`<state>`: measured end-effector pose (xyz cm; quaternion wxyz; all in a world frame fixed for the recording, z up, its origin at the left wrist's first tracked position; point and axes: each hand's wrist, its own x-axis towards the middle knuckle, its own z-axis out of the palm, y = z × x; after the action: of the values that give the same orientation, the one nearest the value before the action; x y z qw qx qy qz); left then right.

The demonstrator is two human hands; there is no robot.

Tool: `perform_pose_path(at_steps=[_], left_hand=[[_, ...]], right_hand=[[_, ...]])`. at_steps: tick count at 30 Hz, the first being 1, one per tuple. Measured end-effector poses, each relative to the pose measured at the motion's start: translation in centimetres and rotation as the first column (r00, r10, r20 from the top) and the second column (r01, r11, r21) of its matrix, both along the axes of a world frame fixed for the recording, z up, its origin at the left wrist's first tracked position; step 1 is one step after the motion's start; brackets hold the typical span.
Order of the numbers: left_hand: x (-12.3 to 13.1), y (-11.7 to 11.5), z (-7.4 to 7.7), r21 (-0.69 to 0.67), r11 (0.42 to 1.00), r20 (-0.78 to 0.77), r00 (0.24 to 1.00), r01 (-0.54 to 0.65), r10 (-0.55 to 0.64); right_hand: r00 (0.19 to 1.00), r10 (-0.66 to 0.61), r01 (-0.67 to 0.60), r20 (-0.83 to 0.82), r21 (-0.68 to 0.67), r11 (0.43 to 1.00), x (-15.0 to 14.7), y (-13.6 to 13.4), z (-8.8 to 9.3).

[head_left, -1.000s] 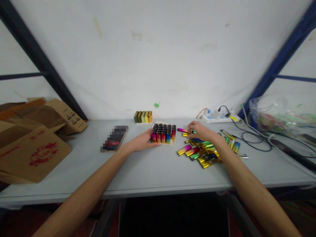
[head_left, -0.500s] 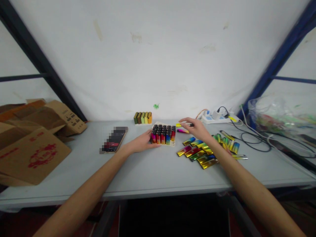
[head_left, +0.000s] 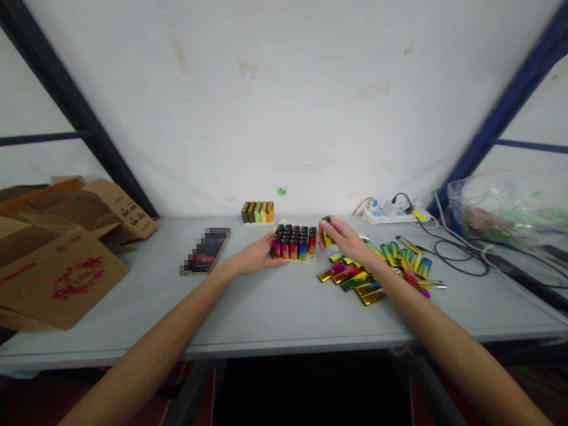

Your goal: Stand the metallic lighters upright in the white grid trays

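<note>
A white tray [head_left: 310, 258] near the middle of the table holds upright rows of shiny multicoloured lighters [head_left: 293, 245] with black tops. My left hand [head_left: 256, 254] grips the tray's left side, its thumb and fingers against the lighters and the front edge. Just right of the tray, my right hand [head_left: 341, 236] is closed round a gold lighter [head_left: 328, 238] held upright, with its dark top showing above the fingers. Below and right of that hand, loose metallic lighters [head_left: 359, 280] lie on their sides in a pile, partly hidden by my right forearm.
A second block of green, brown and orange lighters [head_left: 258, 213] stands by the wall. On the left are a phone [head_left: 206, 253] and cardboard boxes [head_left: 66, 278]. A power strip [head_left: 377, 216], black cables [head_left: 461, 263] and a plastic bag [head_left: 492, 204] occupy the right side of the table.
My right hand has picked up a gold lighter from beside the tray and turned it upright, moving slightly toward the tray. My left hand stays on the tray.
</note>
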<state>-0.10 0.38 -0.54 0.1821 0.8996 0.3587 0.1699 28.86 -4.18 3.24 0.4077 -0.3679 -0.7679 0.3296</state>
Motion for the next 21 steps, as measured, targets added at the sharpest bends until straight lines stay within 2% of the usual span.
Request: perform_pose_path(at_steps=[3,7,10,14,18,21], left_hand=[[0.0,0.0,0.0,0.004,1.0,0.006,1.0,0.009,-0.009],[0.0,0.0,0.0,0.003,1.0,-0.016,1.0,0.007,-0.007],[-0.1,0.1,0.0,-0.004,1.0,-0.034,0.999,0.002,-0.002],[-0.1,0.1,-0.2,-0.005,1.0,-0.026,1.0,-0.002,0.002],[-0.1,0.0,-0.1,0.0,1.0,-0.013,1.0,0.002,-0.002],[0.0,-0.1,0.1,-0.004,1.0,-0.024,1.0,0.017,-0.017]], right_hand=[[0.991,0.023,-0.038,-0.135,-0.108,0.993,-0.8,-0.5,0.0],[0.945,-0.057,-0.05,-0.322,-0.315,0.948,-1.6,-0.3,-0.4],[0.908,-0.157,-0.02,-0.388,-0.415,0.909,-1.9,0.1,-0.9],[0.894,-0.269,0.103,-0.359,-0.42,0.902,-2.4,0.2,-1.4],[0.905,-0.283,0.15,-0.318,-0.385,0.911,-2.7,0.0,-1.6],[0.922,-0.264,0.136,-0.284,-0.4,0.906,-2.8,-0.2,-1.4]])
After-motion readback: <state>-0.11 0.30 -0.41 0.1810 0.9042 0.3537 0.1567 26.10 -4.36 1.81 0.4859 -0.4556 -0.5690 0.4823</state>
